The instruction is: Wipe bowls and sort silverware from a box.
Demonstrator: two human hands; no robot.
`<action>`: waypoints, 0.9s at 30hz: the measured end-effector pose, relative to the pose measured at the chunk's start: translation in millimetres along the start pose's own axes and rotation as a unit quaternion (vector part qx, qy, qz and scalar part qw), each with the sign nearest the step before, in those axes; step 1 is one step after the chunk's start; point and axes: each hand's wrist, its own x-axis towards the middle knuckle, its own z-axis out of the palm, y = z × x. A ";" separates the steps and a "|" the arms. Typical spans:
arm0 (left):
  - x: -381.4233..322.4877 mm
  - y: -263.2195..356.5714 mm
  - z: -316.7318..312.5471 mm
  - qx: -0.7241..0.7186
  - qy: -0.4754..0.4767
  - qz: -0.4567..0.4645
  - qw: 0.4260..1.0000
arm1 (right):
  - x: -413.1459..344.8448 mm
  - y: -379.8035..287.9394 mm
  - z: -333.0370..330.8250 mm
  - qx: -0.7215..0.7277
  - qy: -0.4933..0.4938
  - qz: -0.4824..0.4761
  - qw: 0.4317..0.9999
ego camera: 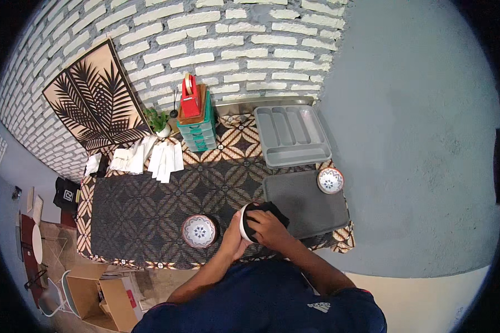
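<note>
My left hand [233, 236] holds a white bowl [242, 224] from its outer side, near the table's front edge. In my right hand [271, 229] is a black cloth [278, 210], pressed into the mouth of that bowl; the cloth and fingers hide most of its inside. Left of my hands stands a patterned bowl [199, 231] with a brown rim and a blue motif at its bottom. A similar patterned bowl [330, 180] rests at the upper right corner of a dark grey mat or tray [304, 204].
A grey cutlery tray [298, 156] lies at the back right. Further left are a teal drawer box [200, 139] with a red tape dispenser [191, 104] on top, white packets [166, 160] and a potted plant [158, 123]. An open cardboard box [87, 287] stands on the floor.
</note>
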 end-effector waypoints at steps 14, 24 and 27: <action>6.1 -16.0 -48.3 0.357 -0.122 0.219 0.900 | -46.5 -8.9 50.9 0.309 -0.002 0.300 0.903; 20.0 -42.0 -45.0 -0.078 -0.038 0.049 0.995 | -111.0 50.7 -34.4 0.495 0.241 0.388 0.739; 32.3 -48.1 -32.0 -0.110 -0.050 0.031 0.992 | -127.4 74.5 -25.1 0.569 0.324 0.388 0.648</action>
